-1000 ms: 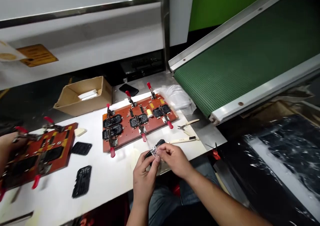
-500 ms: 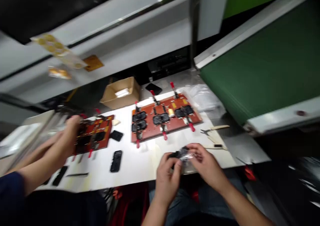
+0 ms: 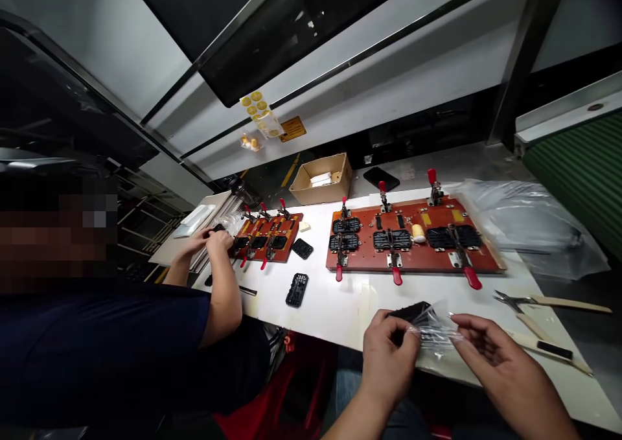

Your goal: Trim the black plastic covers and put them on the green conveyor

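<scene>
White table [image 3: 340,307], black part [image 3: 411,312] lying crosswise

White surface [image 3: 340,304] carries two red-brown clamp fixture boards: large one [image 3: 486,258] at centre right, smaller one [image 3: 289,236] at left, where a co-worker's hands [image 3: 214,238] rest. Loose black grille part [image 3: 297,289] between boards. Open cardboard box [image 3: 323,177] behind. Green conveyor belt [image 3: 583,174] at right; cutting pliers [image 3: 510,299] near edge.
</scene>
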Tool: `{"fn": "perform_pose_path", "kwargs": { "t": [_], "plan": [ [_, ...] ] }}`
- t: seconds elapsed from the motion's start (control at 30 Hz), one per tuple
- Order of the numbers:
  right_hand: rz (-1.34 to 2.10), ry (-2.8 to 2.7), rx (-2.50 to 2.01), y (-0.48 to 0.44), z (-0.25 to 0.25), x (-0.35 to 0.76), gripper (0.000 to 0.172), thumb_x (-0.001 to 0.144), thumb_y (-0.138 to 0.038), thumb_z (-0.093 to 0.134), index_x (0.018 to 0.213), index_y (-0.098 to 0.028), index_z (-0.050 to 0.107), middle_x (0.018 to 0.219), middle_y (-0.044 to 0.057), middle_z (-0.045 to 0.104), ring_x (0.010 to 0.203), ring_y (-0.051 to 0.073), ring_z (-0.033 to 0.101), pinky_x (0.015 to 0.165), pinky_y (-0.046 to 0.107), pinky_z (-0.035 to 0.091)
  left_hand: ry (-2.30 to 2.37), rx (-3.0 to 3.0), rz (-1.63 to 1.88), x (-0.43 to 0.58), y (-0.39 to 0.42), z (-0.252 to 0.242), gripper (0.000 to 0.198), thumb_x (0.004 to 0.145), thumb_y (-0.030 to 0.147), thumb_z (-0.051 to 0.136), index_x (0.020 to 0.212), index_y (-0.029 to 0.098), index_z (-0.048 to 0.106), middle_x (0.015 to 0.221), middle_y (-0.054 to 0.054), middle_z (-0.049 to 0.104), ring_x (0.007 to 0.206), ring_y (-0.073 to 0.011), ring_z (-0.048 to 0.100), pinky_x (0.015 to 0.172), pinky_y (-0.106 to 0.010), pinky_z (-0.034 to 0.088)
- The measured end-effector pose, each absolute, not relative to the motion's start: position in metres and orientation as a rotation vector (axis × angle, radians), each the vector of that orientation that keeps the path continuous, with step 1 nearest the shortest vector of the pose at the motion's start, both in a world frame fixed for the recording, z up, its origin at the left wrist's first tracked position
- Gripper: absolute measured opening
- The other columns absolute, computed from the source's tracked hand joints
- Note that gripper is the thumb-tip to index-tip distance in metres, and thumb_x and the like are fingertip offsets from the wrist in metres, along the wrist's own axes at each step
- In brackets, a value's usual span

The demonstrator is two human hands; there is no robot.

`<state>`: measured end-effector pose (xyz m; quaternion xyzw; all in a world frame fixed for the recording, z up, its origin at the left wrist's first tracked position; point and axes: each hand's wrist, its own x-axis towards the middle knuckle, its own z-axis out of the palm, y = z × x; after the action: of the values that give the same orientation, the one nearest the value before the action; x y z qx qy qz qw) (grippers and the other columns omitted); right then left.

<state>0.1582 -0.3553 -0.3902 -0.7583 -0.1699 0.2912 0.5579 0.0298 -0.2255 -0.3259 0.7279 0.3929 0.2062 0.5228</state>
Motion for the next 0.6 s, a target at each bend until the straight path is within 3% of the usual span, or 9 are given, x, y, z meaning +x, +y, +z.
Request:
{"fn": "perform_pose_path", "kwargs": {
  "t": [0.2,0.3,0.4,0.47,0.53,0.6],
  "plan": [
    [0.947,-0.728,-1.53,-0.351,-0.365,0.148,0.034,0.089,-0.057,0.068,0.098,-0.024,0.07,0.097,0.002,0.073,0.093,0.019,0.069,0.083,0.023,0.054,0.946,1.827,0.531,0.032,-0.224,-0.332,0.009,0.084,0.016,0.069,0.079,0.02,0.075,0.093,-0.004,0.065,0.089,-0.0185,0.063,0.081,-0.029,0.048],
    [0.811,-0.567,-1.612,-0.353,-0.358,0.158,0.033,0.089,-0.056,0.069,0.096,-0.023,0.072,0.092,0.002,0.073,0.085,0.018,0.068,0.078,0.023,0.054,0.92,1.757,0.464,0.026,-0.219,-0.334,0.005,0.085,0.026,0.074,0.083,0.022,0.078,0.093,-0.004,0.067,0.091,-0.02,0.064,0.086,-0.031,0.048],
    [0.37,-0.309,-1.756,-0.355,-0.36,0.177,0.029,0.09,-0.05,0.069,0.097,-0.021,0.071,0.086,0.002,0.072,0.076,0.016,0.064,0.074,0.026,0.052,0.888,1.663,0.428,0.014,-0.217,-0.335,0.02,0.092,0.041,0.07,0.094,0.023,0.077,0.101,-0.005,0.068,0.097,-0.0213,0.065,0.091,-0.032,0.05],
    [0.127,-0.374,-1.807,-0.356,-0.36,0.187,0.019,0.093,-0.04,0.067,0.096,-0.021,0.07,0.083,0.001,0.068,0.074,0.015,0.061,0.074,0.027,0.05,0.926,1.485,0.479,0.007,-0.216,-0.336,0.028,0.093,0.046,0.069,0.109,0.024,0.073,0.106,-0.005,0.067,0.086,-0.0179,0.066,0.084,-0.03,0.054],
    [-0.021,-0.539,-1.839,-0.355,-0.357,0.19,0.01,0.095,-0.028,0.064,0.097,-0.021,0.07,0.082,0.0,0.065,0.073,0.013,0.059,0.074,0.027,0.049,0.924,1.272,0.485,0.004,-0.217,-0.335,0.055,0.087,0.045,0.078,0.137,0.032,0.059,0.11,-0.003,0.066,0.077,-0.0147,0.065,0.077,-0.029,0.057],
    [-0.047,-0.686,-1.815,-0.353,-0.351,0.184,0.009,0.097,-0.02,0.061,0.099,-0.021,0.07,0.085,0.0,0.064,0.076,0.013,0.059,0.075,0.026,0.049,0.892,1.153,0.424,0.004,-0.22,-0.333,0.081,0.081,0.04,0.085,0.151,0.035,0.045,0.105,-0.003,0.067,0.077,-0.0152,0.065,0.074,-0.028,0.058]
  ]
}}
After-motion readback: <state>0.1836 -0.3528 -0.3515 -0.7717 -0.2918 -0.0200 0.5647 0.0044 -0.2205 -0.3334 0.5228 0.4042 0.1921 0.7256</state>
